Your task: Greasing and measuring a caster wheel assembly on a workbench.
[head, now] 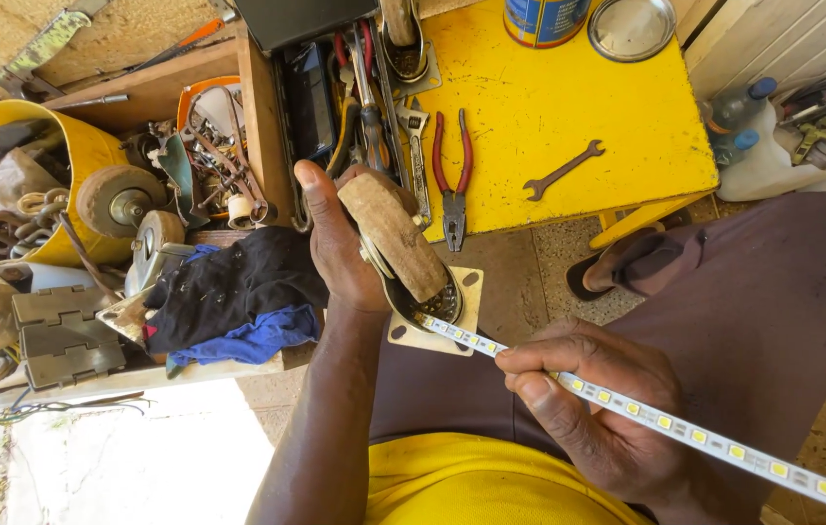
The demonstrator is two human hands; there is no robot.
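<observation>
My left hand (335, 243) grips a worn caster wheel (395, 233) with a metal fork and a pale square mounting plate (432, 321), held over my lap. My right hand (588, 399) pinches a long thin white light strip (685, 428) with small yellow squares along it. The strip's tip touches the caster's fork near the base of the wheel. The strip runs off toward the lower right corner.
A yellow table (549, 117) carries red-handled pliers (452, 175), an open wrench (564, 170), a tin can (544, 19) and a metal lid (632, 27). An open tool tray (355, 107) sits beside it. Left: dark and blue rags (238, 292), spare caster wheels (121, 199), a yellow bucket (24, 185).
</observation>
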